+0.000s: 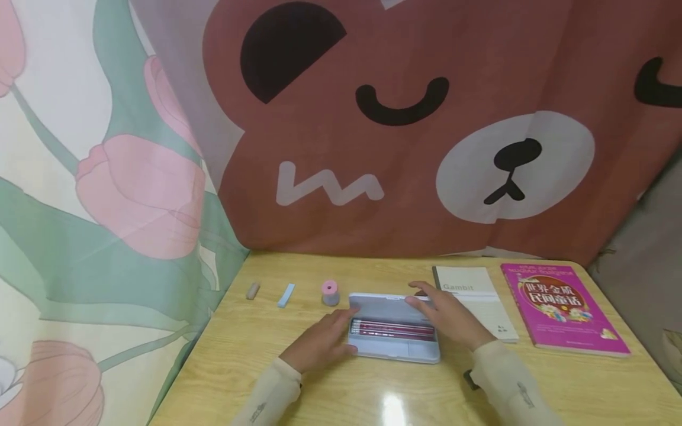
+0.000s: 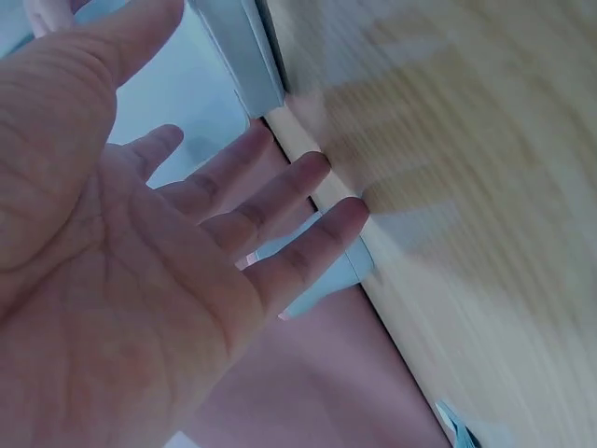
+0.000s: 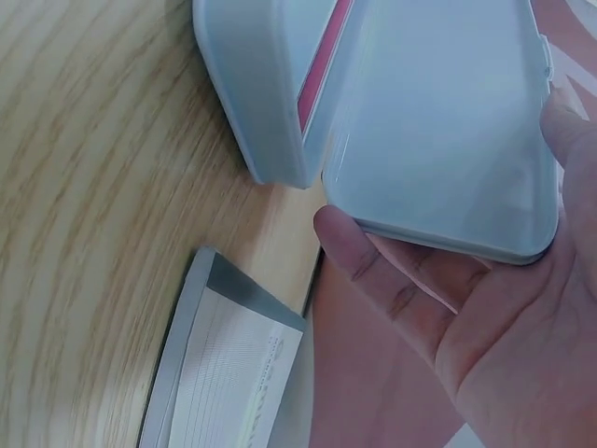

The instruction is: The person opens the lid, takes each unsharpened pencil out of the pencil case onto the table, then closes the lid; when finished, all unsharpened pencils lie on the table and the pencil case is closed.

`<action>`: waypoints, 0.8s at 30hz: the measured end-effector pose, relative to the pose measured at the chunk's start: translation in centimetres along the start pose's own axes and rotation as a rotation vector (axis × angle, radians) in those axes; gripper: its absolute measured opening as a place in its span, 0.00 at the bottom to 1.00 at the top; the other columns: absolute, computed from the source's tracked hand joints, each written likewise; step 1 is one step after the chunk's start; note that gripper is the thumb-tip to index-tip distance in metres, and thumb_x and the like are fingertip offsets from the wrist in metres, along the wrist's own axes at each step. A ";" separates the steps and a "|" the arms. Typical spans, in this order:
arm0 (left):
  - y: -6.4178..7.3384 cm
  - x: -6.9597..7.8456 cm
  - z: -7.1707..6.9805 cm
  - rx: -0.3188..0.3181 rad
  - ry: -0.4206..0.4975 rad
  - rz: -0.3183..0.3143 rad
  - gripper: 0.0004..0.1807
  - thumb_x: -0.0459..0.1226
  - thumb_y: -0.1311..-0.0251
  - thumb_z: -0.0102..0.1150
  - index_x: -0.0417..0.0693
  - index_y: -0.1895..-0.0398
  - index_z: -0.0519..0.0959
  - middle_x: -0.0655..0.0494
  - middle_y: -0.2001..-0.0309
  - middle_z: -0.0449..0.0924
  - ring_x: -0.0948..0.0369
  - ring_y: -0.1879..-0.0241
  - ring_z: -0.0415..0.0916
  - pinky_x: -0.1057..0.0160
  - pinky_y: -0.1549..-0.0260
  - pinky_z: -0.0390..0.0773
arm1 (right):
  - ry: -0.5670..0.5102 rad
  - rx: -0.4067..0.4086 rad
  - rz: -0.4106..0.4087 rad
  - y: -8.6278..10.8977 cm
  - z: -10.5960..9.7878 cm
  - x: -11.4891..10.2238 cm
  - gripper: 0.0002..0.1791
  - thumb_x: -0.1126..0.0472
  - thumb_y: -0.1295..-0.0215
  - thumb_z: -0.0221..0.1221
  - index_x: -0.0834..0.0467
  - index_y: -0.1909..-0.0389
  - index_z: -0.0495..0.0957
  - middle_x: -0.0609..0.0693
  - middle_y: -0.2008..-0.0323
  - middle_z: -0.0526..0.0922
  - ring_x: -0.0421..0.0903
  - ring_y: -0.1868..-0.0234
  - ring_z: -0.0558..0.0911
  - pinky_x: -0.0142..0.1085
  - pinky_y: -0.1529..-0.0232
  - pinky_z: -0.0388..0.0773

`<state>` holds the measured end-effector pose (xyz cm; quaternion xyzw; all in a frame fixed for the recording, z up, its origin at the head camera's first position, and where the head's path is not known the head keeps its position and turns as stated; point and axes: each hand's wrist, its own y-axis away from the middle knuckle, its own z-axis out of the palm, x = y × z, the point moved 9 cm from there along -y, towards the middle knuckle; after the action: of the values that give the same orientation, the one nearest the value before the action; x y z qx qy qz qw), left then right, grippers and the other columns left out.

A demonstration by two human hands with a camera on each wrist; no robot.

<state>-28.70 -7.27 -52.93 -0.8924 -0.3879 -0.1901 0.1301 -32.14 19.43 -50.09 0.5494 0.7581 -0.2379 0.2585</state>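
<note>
"Checking in: where's the pencil case (image 1: 380,347)?"

"On the table (image 1: 341,393), open between both hands. I see the right hand (image 1: 453,313) pinching its raised lid (image 1: 378,306), the left hand (image 1: 322,337) with fingers spread at its left end."

"Any writing?"

"'Gambit' on the notebook (image 1: 485,305) right of the case; '世界金质民间童话' on the magenta book (image 1: 565,310) farther right."

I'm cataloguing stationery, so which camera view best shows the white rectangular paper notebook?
The head view: it shows most of the white rectangular paper notebook, "Gambit" lettering included, partly behind the right hand. The right wrist view shows one end, cropped; the left wrist view, none.
</note>
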 end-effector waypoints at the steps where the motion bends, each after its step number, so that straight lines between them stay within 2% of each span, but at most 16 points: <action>1: -0.1 0.0 0.1 0.000 -0.016 0.002 0.51 0.51 0.26 0.70 0.51 0.09 0.52 0.48 0.20 0.71 0.49 0.26 0.75 0.46 0.28 0.78 | -0.003 0.003 0.005 -0.1 0.0 0.1 0.41 0.29 0.17 0.50 0.54 0.19 0.70 0.60 0.30 0.83 0.61 0.32 0.84 0.66 0.28 0.76; 4: -0.5 -0.1 0.1 -0.003 -0.056 0.007 0.52 0.53 0.26 0.68 0.49 0.09 0.51 0.47 0.22 0.73 0.49 0.27 0.76 0.45 0.29 0.79 | -0.005 0.006 0.020 -0.4 0.1 0.4 0.42 0.28 0.17 0.49 0.53 0.18 0.68 0.60 0.29 0.83 0.62 0.32 0.84 0.66 0.29 0.76; 8: -0.8 -0.1 -0.2 -0.001 -0.091 0.008 0.46 0.52 0.20 0.62 0.49 0.09 0.53 0.48 0.25 0.76 0.49 0.29 0.77 0.44 0.30 0.79 | -0.010 0.009 0.050 -0.7 0.1 0.9 0.42 0.26 0.18 0.47 0.49 0.17 0.67 0.61 0.27 0.80 0.64 0.30 0.82 0.69 0.27 0.73; 12: -1.0 -0.1 -0.4 0.011 -0.108 0.000 0.43 0.49 0.21 0.64 0.51 0.10 0.57 0.48 0.28 0.78 0.49 0.31 0.77 0.42 0.33 0.81 | -0.017 0.004 0.078 -1.1 0.1 1.2 0.42 0.24 0.18 0.45 0.46 0.16 0.65 0.61 0.24 0.77 0.67 0.27 0.79 0.72 0.27 0.70; 19: -1.1 -0.6 -0.3 -0.016 -0.115 -0.030 0.45 0.51 0.22 0.64 0.50 0.10 0.57 0.49 0.30 0.78 0.50 0.32 0.76 0.43 0.34 0.80 | -0.006 0.043 0.097 -1.7 -0.2 2.0 0.44 0.26 0.16 0.43 0.51 0.14 0.59 0.65 0.27 0.79 0.68 0.29 0.81 0.70 0.29 0.74; 24: -1.4 -0.5 -0.2 -0.049 -0.163 -0.020 0.46 0.54 0.22 0.63 0.46 0.11 0.58 0.48 0.30 0.77 0.49 0.32 0.75 0.43 0.34 0.80 | 0.023 0.073 0.126 -1.3 -0.5 2.4 0.49 0.24 0.17 0.41 0.54 0.12 0.56 0.67 0.22 0.73 0.70 0.26 0.76 0.71 0.26 0.70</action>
<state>-30.11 -6.78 -52.89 -0.9039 -0.4014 -0.1276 0.0742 -34.09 21.07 -51.21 0.6080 0.7156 -0.2422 0.2440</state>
